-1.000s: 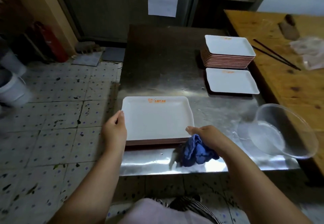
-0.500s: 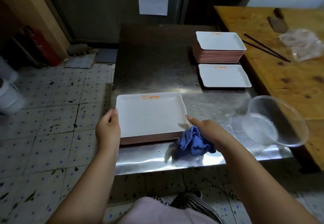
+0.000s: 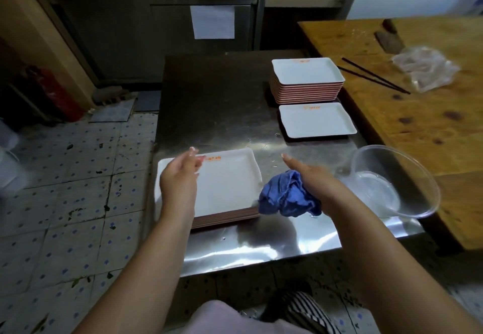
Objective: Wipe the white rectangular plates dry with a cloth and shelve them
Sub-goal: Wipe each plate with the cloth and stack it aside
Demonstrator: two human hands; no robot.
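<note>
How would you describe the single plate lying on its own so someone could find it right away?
Start at the steel table and go to its far right side, by the wooden table. Beside the tall plate stack, on the nearer side, lies the single white plate, flat, with nothing stacked beneath it.

Glossy white plates (image 3: 230, 184); crumpled blue cloth (image 3: 286, 197); shiny steel table (image 3: 222, 103); clear plastic bowl (image 3: 407, 177)

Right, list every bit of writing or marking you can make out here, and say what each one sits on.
Orange print on the near plate stack: too blurred to read.
Orange print on the single plate: too blurred to read.
Orange print on the far plate stack: too small to read.
Paper sheet on the steel cabinet: no legible writing.
</note>
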